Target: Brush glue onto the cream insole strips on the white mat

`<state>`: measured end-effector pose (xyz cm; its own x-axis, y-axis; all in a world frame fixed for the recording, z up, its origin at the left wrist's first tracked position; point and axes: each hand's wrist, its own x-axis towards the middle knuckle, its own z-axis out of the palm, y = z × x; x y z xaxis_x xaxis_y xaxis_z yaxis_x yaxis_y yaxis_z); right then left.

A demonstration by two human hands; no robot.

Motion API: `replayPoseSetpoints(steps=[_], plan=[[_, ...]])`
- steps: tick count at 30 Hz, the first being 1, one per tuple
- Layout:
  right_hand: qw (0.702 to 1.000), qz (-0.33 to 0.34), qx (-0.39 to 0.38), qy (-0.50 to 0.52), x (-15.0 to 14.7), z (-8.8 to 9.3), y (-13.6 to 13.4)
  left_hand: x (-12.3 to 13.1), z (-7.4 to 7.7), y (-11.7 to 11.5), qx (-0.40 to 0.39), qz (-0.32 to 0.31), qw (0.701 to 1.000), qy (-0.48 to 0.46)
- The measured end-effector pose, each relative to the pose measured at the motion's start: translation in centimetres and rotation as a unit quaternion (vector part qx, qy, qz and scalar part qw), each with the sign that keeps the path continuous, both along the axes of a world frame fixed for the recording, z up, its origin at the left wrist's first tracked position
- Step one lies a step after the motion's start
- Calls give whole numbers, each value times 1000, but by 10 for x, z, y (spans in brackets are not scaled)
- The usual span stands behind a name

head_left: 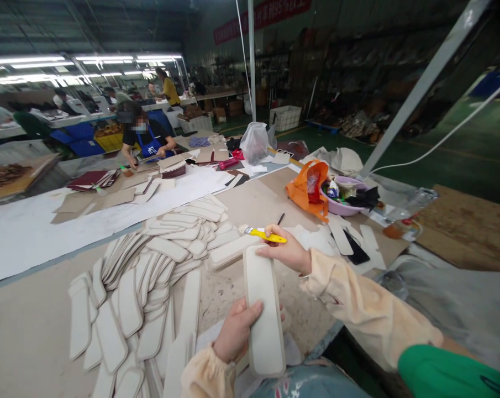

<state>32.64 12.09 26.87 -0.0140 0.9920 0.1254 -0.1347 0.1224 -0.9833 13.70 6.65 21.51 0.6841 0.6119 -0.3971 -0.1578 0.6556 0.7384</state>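
My left hand (239, 327) grips a long cream panel with rounded corners (265, 318) near its middle, thumb on the front and fingers behind. The panel is held up, tilted slightly, above the near table edge. My right hand (289, 250) is closed around a paintbrush with a yellow handle (268, 235), its pale bristles pointing left. The right thumb also touches the panel's top end. Left of my hands lies a large spread of similar cream panels (167, 249), overlapping in rows. A short stack of panels (231, 251) lies just beyond the held one.
An orange bag (310, 190) and a lilac basin (343, 204) full of odds and ends stand to the right. A plastic bottle (411, 205) lies near the right table edge. Across the table a person in a blue apron (148, 141) works beside brown sheets (94, 202). A metal post (424, 88) slants up at right.
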Motion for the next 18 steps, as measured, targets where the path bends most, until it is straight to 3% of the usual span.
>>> replayPoseSetpoints(steps=[12, 18], plan=[[999, -33, -1, -20, 4, -15, 14, -4, -1, 6, -55, -13, 997, -60], [997, -68, -6, -20, 15, -23, 22, -9, -18, -9, -40, -13, 998, -55]])
